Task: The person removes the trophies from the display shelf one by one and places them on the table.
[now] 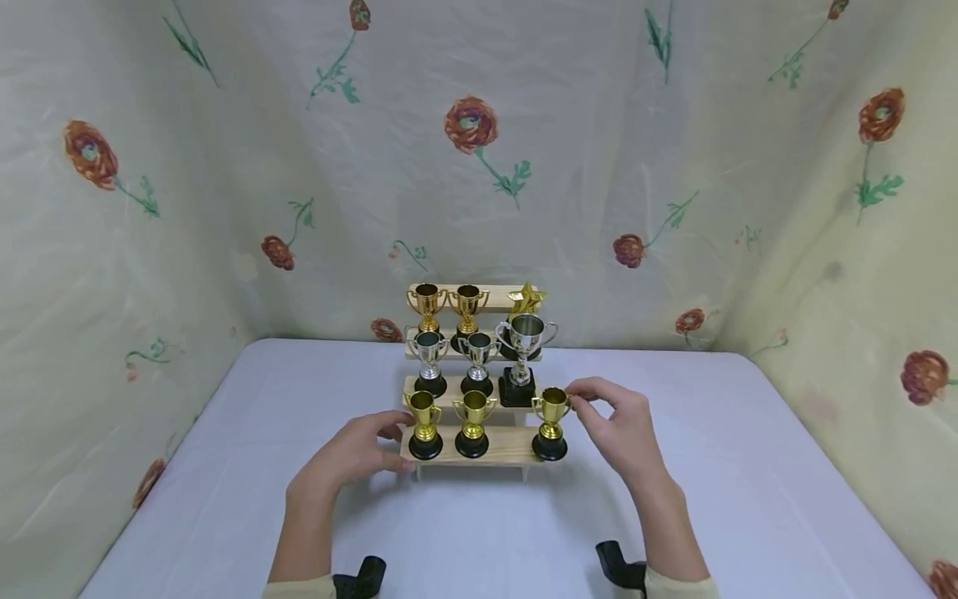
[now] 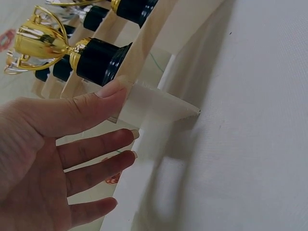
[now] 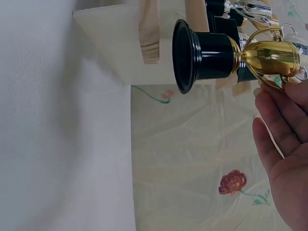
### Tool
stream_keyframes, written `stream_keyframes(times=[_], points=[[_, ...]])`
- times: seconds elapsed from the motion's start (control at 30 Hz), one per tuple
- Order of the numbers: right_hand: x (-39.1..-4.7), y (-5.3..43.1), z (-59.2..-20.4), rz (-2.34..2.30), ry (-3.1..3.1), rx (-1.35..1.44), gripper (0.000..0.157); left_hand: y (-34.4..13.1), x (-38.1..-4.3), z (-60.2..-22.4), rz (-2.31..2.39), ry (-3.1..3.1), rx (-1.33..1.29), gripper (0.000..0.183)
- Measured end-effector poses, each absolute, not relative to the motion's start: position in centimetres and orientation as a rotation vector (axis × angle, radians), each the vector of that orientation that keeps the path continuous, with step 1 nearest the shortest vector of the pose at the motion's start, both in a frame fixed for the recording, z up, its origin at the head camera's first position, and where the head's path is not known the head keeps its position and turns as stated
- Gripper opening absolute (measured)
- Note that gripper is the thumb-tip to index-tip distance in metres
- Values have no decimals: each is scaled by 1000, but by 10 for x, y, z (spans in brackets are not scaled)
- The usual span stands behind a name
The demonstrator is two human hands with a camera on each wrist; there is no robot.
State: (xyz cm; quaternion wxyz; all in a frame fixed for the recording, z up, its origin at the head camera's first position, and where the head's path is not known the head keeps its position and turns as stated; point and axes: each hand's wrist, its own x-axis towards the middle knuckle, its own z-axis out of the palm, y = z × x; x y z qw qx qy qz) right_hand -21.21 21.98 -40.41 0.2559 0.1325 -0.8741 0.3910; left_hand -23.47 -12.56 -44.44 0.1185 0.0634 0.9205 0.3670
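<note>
A tiered wooden display rack [image 1: 511,448] holds small trophy cups on black bases. My right hand [image 1: 617,420] pinches the side handle of a gold trophy cup [image 3: 269,57] between thumb and fingertips. In the right wrist view its black base shows a gap from the lowest shelf's right end, and the cup is upright in the head view. My left hand [image 1: 352,449] holds the left end of that shelf, thumb [image 2: 113,94] on its front edge, index finger hidden. Two other gold cups, a left one [image 1: 424,416] and a middle one [image 1: 474,416], stand on this shelf.
Silver cups stand on the tier behind, including a taller silver cup [image 1: 521,349] at right. Further back are bronze-toned cups [image 1: 428,304] and a gold star trophy [image 1: 527,298]. A white table [image 1: 314,383] lies under the rack, with a flowered curtain [image 1: 569,166] behind.
</note>
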Motion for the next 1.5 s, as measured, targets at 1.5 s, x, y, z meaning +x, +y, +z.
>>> stream_keyframes(times=[1.5], points=[[-269,238,-435,1033,-2321,49,13,-133,-238,-445,1129,2629,255,60]])
